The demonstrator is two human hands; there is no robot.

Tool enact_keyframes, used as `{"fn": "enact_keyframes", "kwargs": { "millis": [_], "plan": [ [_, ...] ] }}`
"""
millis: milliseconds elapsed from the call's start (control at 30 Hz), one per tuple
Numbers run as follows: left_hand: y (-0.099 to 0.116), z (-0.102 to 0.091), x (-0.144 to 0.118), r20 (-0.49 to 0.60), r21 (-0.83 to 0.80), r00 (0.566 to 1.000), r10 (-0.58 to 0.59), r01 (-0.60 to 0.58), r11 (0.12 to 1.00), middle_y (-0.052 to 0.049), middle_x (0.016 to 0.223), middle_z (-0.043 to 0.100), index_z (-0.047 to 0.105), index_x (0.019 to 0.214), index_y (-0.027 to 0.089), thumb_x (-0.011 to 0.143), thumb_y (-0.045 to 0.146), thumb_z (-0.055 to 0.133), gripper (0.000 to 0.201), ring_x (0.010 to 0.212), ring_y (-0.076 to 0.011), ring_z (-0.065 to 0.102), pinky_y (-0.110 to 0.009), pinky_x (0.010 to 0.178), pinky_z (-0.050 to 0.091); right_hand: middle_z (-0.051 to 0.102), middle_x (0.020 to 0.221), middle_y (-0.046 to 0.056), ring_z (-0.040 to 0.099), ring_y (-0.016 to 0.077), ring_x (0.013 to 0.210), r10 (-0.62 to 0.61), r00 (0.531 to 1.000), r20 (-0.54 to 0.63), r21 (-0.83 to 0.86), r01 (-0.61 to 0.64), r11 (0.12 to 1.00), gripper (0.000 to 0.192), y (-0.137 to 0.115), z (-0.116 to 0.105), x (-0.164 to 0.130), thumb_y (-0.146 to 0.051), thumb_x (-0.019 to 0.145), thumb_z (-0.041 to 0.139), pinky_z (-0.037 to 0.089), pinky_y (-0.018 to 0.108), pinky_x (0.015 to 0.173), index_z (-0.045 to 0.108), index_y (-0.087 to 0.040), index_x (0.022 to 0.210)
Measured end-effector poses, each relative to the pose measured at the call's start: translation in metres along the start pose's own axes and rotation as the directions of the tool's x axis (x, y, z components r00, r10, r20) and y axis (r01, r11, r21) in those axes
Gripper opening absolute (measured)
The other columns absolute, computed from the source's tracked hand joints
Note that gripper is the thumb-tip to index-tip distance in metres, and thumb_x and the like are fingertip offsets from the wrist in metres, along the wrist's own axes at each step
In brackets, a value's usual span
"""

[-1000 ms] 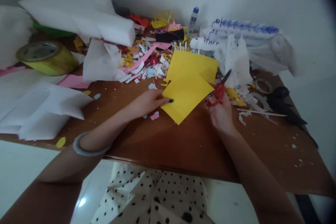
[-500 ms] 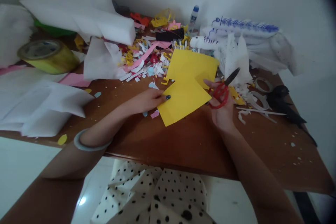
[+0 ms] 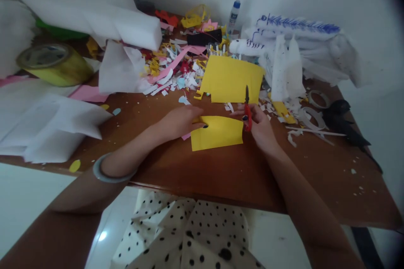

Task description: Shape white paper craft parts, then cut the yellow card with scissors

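My left hand [image 3: 184,122] pinches the left end of a small yellow sheet of paper [image 3: 218,135], held just over the table near its front edge. At the sheet's right end, my right hand [image 3: 257,126] is closed around red-handled scissors [image 3: 248,113], their dark blades pointing away from me. The right fingers are close to the sheet's corner; whether they touch it I cannot tell. Just beyond both hands lies a larger yellow sheet [image 3: 233,80] with a notched lower left corner.
Paper scraps [image 3: 176,71] heap up behind the hands, with a glue bottle [image 3: 234,17] upright by the wall. White foam [image 3: 94,8] and a thick tape roll [image 3: 52,65] stand at left. A black glue gun [image 3: 341,119] and tape rings [image 3: 311,118] lie at right.
The small yellow sheet has turned from a slant to nearly level and come away from the larger one. The scissors have swung upright and moved left with my right hand.
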State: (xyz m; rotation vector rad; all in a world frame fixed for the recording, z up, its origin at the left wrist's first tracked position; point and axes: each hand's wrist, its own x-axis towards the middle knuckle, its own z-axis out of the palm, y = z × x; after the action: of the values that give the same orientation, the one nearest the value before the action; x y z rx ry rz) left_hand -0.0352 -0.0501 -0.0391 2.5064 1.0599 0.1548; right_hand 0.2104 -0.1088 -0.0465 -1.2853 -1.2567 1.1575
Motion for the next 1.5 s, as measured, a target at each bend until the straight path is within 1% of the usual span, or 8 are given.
{"fn": "enact_keyframes", "kwargs": {
  "millis": [100, 200, 333, 500, 633, 1167, 1333, 1500],
  "plan": [
    [-0.005, 0.003, 0.001, -0.073, 0.030, 0.997, 0.004, -0.002, 1.000, -0.007, 0.090, 0.063, 0.058, 0.089, 0.019, 0.086, 0.038, 0.053, 0.020, 0.090, -0.0228, 0.059, -0.030, 0.074, 0.042, 0.073, 0.091, 0.001, 0.066, 0.0189, 0.087, 0.010, 0.999, -0.047, -0.038, -0.012, 0.999, 0.023, 0.002, -0.003, 0.002, -0.036, 0.075, 0.070, 0.047, 0.027, 0.062, 0.058, -0.027, 0.093],
    [-0.010, 0.005, 0.002, -0.136, 0.047, 0.991, 0.011, -0.005, 0.999, -0.008, 0.095, 0.062, 0.059, 0.089, 0.019, 0.083, 0.032, 0.056, 0.015, 0.095, -0.0254, 0.058, -0.033, 0.077, 0.043, 0.072, 0.092, 0.001, 0.066, 0.0184, 0.089, 0.009, 0.995, -0.095, -0.068, -0.015, 0.998, 0.024, 0.006, -0.005, 0.005, -0.034, 0.075, 0.070, 0.049, 0.029, 0.069, 0.060, -0.026, 0.095],
    [-0.011, 0.004, 0.004, -0.139, 0.086, 0.989, 0.046, -0.034, 0.996, -0.008, 0.098, 0.062, 0.059, 0.091, 0.018, 0.084, 0.028, 0.052, 0.013, 0.096, -0.0239, 0.057, -0.033, 0.079, 0.043, 0.070, 0.097, 0.002, 0.065, 0.0194, 0.094, -0.002, 0.991, -0.136, -0.101, -0.012, 0.995, 0.031, 0.013, -0.006, 0.008, -0.031, 0.069, 0.074, 0.051, 0.034, 0.080, 0.060, -0.024, 0.095],
    [-0.010, 0.004, 0.005, -0.135, 0.101, 0.982, 0.132, -0.119, 0.988, -0.007, 0.095, 0.062, 0.062, 0.090, 0.018, 0.085, 0.029, 0.052, 0.016, 0.096, -0.0232, 0.056, -0.033, 0.081, 0.043, 0.069, 0.097, 0.004, 0.064, 0.0209, 0.090, 0.049, 0.987, -0.154, -0.152, -0.073, 0.986, 0.029, 0.022, -0.006, 0.010, -0.028, 0.066, 0.073, 0.054, 0.036, 0.076, 0.060, -0.022, 0.091],
    [-0.014, 0.005, 0.006, -0.159, 0.104, 0.975, 0.154, -0.139, 0.985, -0.008, 0.097, 0.063, 0.065, 0.096, 0.017, 0.087, 0.027, 0.051, 0.019, 0.096, -0.0228, 0.057, -0.033, 0.083, 0.043, 0.070, 0.095, 0.003, 0.064, 0.0192, 0.087, -0.002, 0.984, -0.180, -0.166, -0.028, 0.986, 0.028, 0.026, -0.007, 0.011, -0.022, 0.066, 0.071, 0.053, 0.036, 0.078, 0.060, -0.023, 0.091],
    [-0.015, 0.005, 0.007, -0.117, 0.034, 0.974, 0.196, -0.194, 0.980, -0.006, 0.103, 0.061, 0.061, 0.099, 0.018, 0.085, 0.020, 0.054, 0.015, 0.098, -0.0203, 0.055, -0.029, 0.085, 0.041, 0.070, 0.093, 0.003, 0.066, 0.0195, 0.087, -0.050, 0.993, -0.110, -0.283, 0.017, 0.959, 0.023, 0.022, -0.010, 0.009, -0.020, 0.070, 0.067, 0.050, 0.037, 0.083, 0.058, -0.022, 0.090],
    [-0.014, 0.006, 0.007, -0.089, 0.009, 0.976, 0.198, -0.198, 0.980, -0.005, 0.097, 0.059, 0.057, 0.092, 0.018, 0.082, 0.014, 0.054, 0.011, 0.093, -0.0195, 0.054, -0.028, 0.080, 0.040, 0.071, 0.091, 0.002, 0.067, 0.0212, 0.088, 0.016, 1.000, 0.016, -0.308, -0.010, 0.951, 0.023, 0.014, -0.019, 0.010, -0.025, 0.070, 0.070, 0.050, 0.039, 0.085, 0.060, -0.023, 0.090],
    [-0.013, 0.010, 0.007, -0.076, 0.016, 0.981, 0.179, -0.178, 0.984, -0.005, 0.097, 0.059, 0.055, 0.090, 0.018, 0.077, 0.010, 0.054, 0.016, 0.092, -0.0200, 0.054, -0.028, 0.079, 0.039, 0.071, 0.091, 0.003, 0.068, 0.0226, 0.087, 0.044, 0.998, 0.034, -0.257, -0.034, 0.966, 0.026, 0.011, -0.024, 0.012, -0.027, 0.066, 0.074, 0.053, 0.039, 0.081, 0.060, -0.024, 0.088]
  ]
}}
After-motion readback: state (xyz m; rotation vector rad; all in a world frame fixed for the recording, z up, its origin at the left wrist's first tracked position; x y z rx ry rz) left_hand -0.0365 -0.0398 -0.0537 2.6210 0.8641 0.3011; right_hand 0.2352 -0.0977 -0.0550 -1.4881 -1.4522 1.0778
